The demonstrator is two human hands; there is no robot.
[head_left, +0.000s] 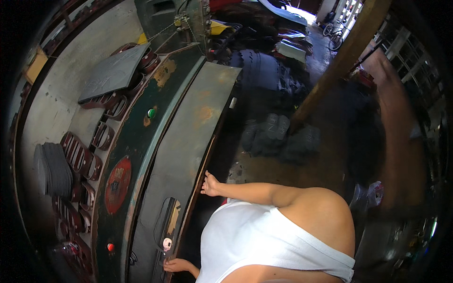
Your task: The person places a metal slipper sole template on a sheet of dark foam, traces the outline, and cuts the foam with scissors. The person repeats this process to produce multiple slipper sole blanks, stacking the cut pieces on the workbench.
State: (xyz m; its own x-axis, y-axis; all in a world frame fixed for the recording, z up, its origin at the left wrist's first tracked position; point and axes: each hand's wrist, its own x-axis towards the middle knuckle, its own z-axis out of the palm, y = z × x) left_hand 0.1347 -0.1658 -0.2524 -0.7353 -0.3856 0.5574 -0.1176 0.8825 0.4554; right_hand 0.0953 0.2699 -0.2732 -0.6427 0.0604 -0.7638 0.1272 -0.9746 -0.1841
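Observation:
A long grey panel [191,108] with worn patches runs along a green machine body [122,141] bearing a green button [151,112], a red button [110,246] and a red oval plate. My right hand [210,184] touches the panel's right edge, fingers loosely bent and apart. Lower down, my left hand [175,265] has its fingers closed at that edge, beside an oblong cutout [167,212] with a small pale fitting in its lower end.
Left of the machine are brown slotted pieces [78,153], a dark stack of flat pieces [52,167] and a grey plate [113,73]. Rightward, a slanting wooden post [339,56] crosses above dark piles [278,137]. Bicycles [335,35] stand at the back.

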